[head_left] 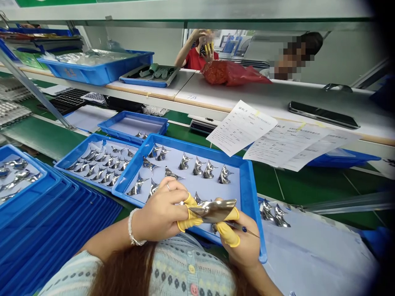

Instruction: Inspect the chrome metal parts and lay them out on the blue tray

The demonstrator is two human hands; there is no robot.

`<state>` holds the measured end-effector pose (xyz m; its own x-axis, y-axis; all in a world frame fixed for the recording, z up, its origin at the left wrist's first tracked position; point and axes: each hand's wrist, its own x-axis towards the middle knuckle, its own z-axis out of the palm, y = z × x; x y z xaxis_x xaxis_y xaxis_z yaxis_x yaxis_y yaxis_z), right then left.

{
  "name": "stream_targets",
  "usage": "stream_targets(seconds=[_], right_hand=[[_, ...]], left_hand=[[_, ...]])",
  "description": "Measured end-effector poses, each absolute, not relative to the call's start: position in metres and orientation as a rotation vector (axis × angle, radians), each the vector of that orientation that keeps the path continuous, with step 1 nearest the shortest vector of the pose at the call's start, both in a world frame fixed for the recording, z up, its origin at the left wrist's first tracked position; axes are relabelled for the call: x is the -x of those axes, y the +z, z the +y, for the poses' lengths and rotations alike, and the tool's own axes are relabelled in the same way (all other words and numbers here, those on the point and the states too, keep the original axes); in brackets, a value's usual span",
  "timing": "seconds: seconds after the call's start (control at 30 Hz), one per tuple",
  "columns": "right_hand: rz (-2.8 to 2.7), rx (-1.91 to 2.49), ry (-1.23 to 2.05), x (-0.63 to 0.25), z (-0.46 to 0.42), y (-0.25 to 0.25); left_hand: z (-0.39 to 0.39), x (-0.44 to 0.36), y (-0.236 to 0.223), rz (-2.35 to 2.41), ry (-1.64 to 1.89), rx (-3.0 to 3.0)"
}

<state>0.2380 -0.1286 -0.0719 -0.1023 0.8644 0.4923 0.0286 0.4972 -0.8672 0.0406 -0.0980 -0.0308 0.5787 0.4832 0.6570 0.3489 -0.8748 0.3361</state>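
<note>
- Work surface: a green bench mat (271, 181) runs beneath the trays, with a white shelf (247, 98) along its far side. The shelf carries a smartphone (324, 115), a red plastic bag (231, 74) and further blue trays.
- Across the shelf: a co-worker in a red shirt (197, 59) raises one hand, its fingers capped in yellow.
- Near side: a blue tray (185, 154) lined with pale sheet holds rows of polished metal pieces. A second, similar tray (77, 158) lies to its left, and a stack of empty blue trays (52, 230) lies nearer the person.
- Left hand (160, 209): thumb and fingers, in yellow finger cots (189, 220), pinch one end of the held metal piece (212, 210).
- Right hand (242, 242): its capped fingers pinch the other end, narrowly, and a slim blue-tipped tool (243, 228) lies along them.
- Location: the held piece sits above the tray's near rim.
- Hidden: fingers cover parts of the held piece, and the tool's far end cannot be seen. The printed sheets (240, 127) are too small to read.
</note>
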Motion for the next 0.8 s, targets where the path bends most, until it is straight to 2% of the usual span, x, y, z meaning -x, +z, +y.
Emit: stream_targets(seconds=[0.2, 0.47, 0.53, 0.7, 0.8], right_hand=[[-1.652, 0.766, 0.711, -0.241, -0.127, -0.071], [-1.887, 0.76, 0.396, -0.237, -0.122, -0.067], [-1.833, 0.782, 0.53, -0.239, -0.121, -0.07], [-1.466, 0.839, 1.104, -0.242, -0.117, -0.077], [-1.409, 0.837, 1.237, -0.238, -0.114, -0.071]], left_hand=[[-0.095, -0.042, -0.029, 0.716, 1.215, -2.589], [-0.089, -0.05, -0.038, 0.741, 1.255, -2.164], [-0.089, -0.049, -0.039, 0.744, 1.262, -2.124], [-0.089, -0.045, -0.033, 0.715, 1.233, -2.11], [-0.092, -0.042, -0.029, 0.768, 1.225, -2.171]])
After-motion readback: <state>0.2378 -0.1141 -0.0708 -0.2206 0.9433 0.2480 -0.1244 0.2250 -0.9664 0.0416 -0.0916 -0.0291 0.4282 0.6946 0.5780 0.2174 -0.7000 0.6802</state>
